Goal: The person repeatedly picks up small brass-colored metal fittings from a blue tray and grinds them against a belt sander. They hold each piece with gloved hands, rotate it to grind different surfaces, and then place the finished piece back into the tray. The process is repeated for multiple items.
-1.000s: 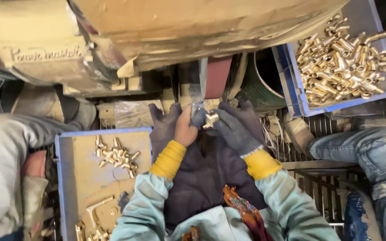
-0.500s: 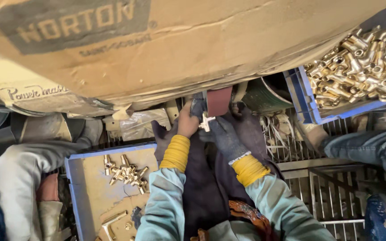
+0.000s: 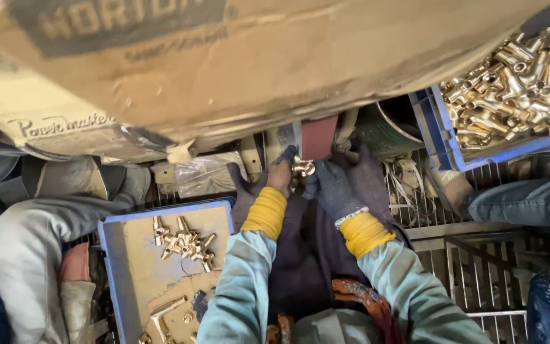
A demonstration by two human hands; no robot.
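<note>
Since the earlier frame, brass fitting [image 3: 302, 167] was lifted toward 12 o'clock to red belt [image 3: 319, 136], pinched between left hand [image 3: 268, 185] and right hand [image 3: 342, 181], both clenched on it.

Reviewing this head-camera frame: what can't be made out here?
- Machine behind the red sanding belt: hidden by the big cardboard sheet.
- Brass fitting: small, half covered by the left hand and right hand; its shape and the grip are unclear.
- Full blue crate of fittings: cut off by the right edge.
- Lower tray: cut off at the bottom edge.
</note>
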